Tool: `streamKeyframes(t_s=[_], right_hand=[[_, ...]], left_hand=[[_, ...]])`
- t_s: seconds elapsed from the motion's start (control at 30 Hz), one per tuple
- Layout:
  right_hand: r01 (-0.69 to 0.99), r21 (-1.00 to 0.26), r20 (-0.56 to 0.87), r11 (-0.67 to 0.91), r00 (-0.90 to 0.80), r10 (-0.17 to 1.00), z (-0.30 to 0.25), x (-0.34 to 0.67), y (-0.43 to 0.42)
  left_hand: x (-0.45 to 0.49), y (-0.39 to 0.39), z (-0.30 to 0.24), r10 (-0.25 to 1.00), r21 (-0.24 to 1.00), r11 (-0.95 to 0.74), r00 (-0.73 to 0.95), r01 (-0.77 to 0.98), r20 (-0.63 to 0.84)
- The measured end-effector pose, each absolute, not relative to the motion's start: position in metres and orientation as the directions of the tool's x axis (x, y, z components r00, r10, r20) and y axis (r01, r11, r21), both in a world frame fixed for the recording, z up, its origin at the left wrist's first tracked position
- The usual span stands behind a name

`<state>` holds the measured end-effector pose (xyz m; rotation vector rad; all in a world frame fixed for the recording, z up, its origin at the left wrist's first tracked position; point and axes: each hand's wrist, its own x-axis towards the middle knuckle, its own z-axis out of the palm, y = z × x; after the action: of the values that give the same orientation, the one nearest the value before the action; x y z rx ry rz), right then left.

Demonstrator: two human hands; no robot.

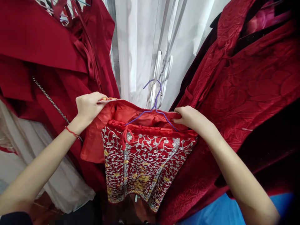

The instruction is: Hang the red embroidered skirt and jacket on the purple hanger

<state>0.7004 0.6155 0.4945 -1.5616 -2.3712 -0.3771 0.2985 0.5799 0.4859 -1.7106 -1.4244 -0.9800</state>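
Observation:
A red embroidered garment with silver and gold patterns hangs on a purple wire hanger in front of me. My left hand is closed on the garment's upper left edge, where the orange-red lining shows. My right hand is closed on the upper right edge, over the hanger's right arm. A red string bracelet sits on my left wrist.
Plain red dresses with a silver chain strap hang at the left, over white fabric. A dark red textured coat hangs at the right. White cabinet doors with handles stand behind. Blue fabric lies at the bottom right.

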Motion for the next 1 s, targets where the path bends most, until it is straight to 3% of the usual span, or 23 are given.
streamKeyframes(t_s=[0.1,0.17,0.27,0.33,0.4,0.53,0.67,0.77,0.87,0.93,1.0], right_hand=[[0.976,0.104,0.419,0.190,-0.216,0.882,0.486,0.697,0.608],[0.987,0.011,0.520,0.162,-0.144,0.842,0.477,0.701,0.609],[0.920,-0.186,0.738,0.346,-0.102,0.667,0.460,0.709,0.614],[0.820,-0.264,0.841,0.507,-0.061,0.537,0.450,0.711,0.618],[0.752,-0.302,0.889,0.586,0.001,0.457,0.443,0.710,0.622],[0.746,-0.314,0.905,0.588,0.049,0.422,0.444,0.710,0.631],[0.716,-0.260,0.909,0.647,-0.045,0.415,0.458,0.720,0.643],[0.704,-0.234,0.908,0.671,-0.088,0.409,0.464,0.730,0.645],[0.698,-0.234,0.898,0.676,-0.110,0.425,0.464,0.734,0.641],[0.695,-0.231,0.894,0.681,-0.125,0.430,0.462,0.733,0.639],[0.698,-0.223,0.895,0.680,-0.130,0.427,0.461,0.730,0.636]], left_hand=[[0.294,0.582,0.464,0.375,0.024,-0.315,0.101,0.949,0.922],[0.299,0.585,0.448,0.338,0.207,-0.451,-0.049,0.868,0.940],[0.311,0.593,0.426,0.332,0.471,-0.580,-0.335,0.665,0.882],[0.313,0.597,0.415,0.305,0.521,-0.588,-0.427,0.619,0.851],[0.307,0.597,0.410,0.266,0.459,-0.536,-0.374,0.709,0.888],[0.276,0.588,0.418,0.333,0.093,-0.360,0.035,0.928,0.942],[0.255,0.568,0.432,0.468,-0.204,-0.279,0.318,0.938,0.825],[0.253,0.545,0.441,0.596,-0.336,-0.262,0.425,0.905,0.681],[0.258,0.518,0.446,0.749,-0.348,-0.156,0.341,0.924,0.569],[0.263,0.503,0.448,0.832,-0.290,0.031,0.135,0.957,0.537],[0.268,0.491,0.448,0.838,-0.188,0.237,-0.102,0.953,0.537]])
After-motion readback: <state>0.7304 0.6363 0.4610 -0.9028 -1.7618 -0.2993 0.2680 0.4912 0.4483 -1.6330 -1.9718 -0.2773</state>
